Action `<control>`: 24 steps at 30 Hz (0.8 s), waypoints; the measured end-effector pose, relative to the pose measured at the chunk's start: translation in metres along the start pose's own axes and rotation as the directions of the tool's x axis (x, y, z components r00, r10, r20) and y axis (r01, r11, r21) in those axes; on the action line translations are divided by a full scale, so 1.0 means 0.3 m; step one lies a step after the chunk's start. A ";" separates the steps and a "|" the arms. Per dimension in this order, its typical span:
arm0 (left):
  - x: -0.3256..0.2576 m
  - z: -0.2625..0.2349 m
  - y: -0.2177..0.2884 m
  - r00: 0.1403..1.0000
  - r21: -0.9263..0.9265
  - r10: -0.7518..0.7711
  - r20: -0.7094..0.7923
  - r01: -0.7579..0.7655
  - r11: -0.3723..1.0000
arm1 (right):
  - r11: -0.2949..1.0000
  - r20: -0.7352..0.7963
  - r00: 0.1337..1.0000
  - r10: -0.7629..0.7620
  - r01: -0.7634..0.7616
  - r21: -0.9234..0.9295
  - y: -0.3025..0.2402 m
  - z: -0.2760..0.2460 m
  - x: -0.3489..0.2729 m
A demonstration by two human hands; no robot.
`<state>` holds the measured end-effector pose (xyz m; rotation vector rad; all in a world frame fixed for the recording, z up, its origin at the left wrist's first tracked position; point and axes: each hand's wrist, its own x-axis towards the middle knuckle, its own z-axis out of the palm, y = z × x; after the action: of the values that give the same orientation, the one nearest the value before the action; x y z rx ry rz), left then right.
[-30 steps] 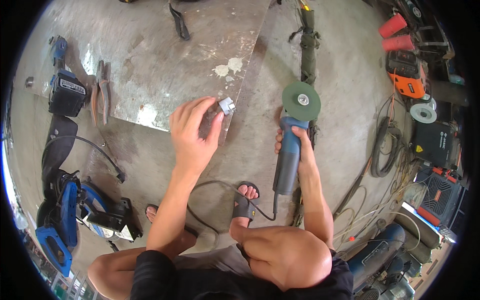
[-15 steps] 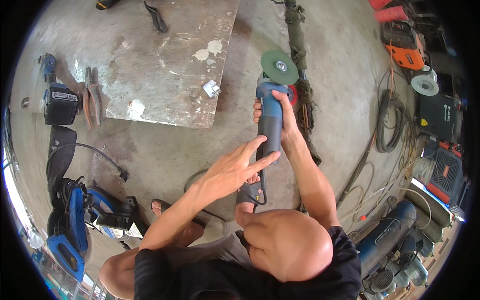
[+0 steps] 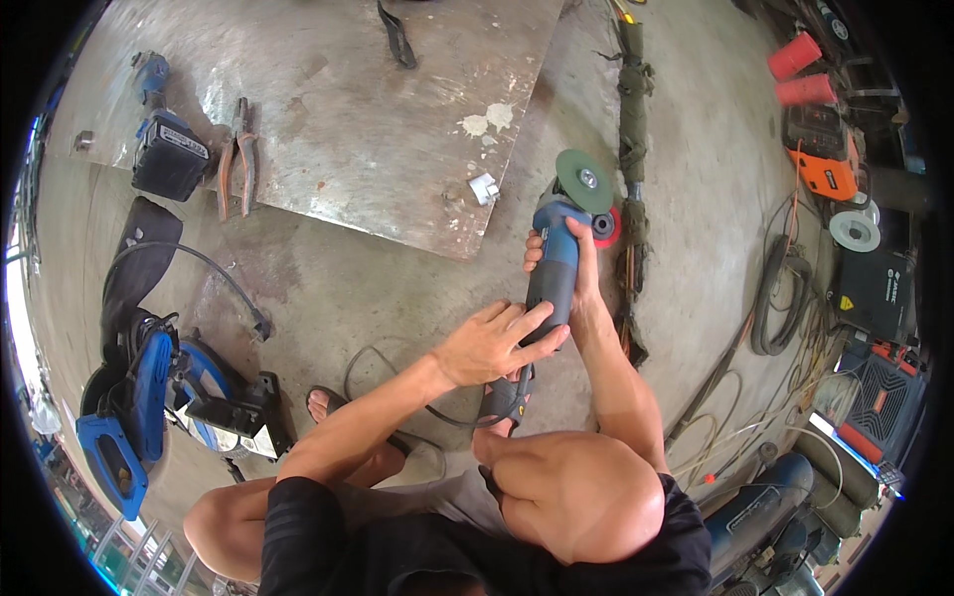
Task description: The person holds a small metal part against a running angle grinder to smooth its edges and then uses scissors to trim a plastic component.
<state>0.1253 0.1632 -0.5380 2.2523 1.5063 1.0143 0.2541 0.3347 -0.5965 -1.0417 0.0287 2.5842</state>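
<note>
An angle grinder (image 3: 559, 260) with a blue and dark grey body tilts in front of me, its green disc (image 3: 574, 183) and shiny centre nut facing up. Around the blue front part of the body wraps my right hand (image 3: 584, 260), thumb on top. My left hand (image 3: 492, 343) grips the dark rear end, with two fingers laid across it and the others partly hidden underneath. A power cord (image 3: 452, 422) hangs from the back of the tool and loops over the floor by my feet. Past the green disc, a red disc (image 3: 613, 226) shows, partly covered.
A stained metal sheet (image 3: 368, 159) lies ahead, bearing a small white-grey piece (image 3: 484, 189), pliers (image 3: 237, 164) and a battery tool (image 3: 171, 149). At left stands a blue saw (image 3: 149, 397). A wrapped cable bundle (image 3: 633, 129) runs past the grinder; hoses (image 3: 780, 288) and machines line the right.
The view has shifted, so the floor items appear farther right. Both hands have drawn the grinder nearer to me. My left fingers, spread before, now lie closer around its rear end.
</note>
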 end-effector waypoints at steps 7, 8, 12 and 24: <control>-0.022 0.016 -0.022 0.763 -0.697 -0.434 0.478 0.631 0.342 | 0.994 -0.013 0.997 -0.073 0.072 -0.082 -0.016 -0.106 -0.023; -0.031 0.082 -0.041 0.733 -0.745 -0.440 0.518 0.640 0.188 | 0.989 -0.021 0.996 -0.088 0.085 -0.118 -0.031 -0.118 -0.021; 0.027 0.202 -0.036 0.476 -0.614 -0.550 0.686 0.785 -0.087 | 0.978 -0.049 0.994 -0.102 0.091 -0.190 -0.039 -0.157 0.032; -0.037 0.452 -0.037 0.699 -0.527 -0.638 0.323 0.693 0.492 | 0.151 -0.002 0.877 -0.480 0.080 -0.985 -0.173 -0.415 0.071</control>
<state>0.2051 0.1810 -0.6473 1.0620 1.5035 0.9312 0.3402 0.3717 -0.6960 -1.5961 -1.8116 1.7758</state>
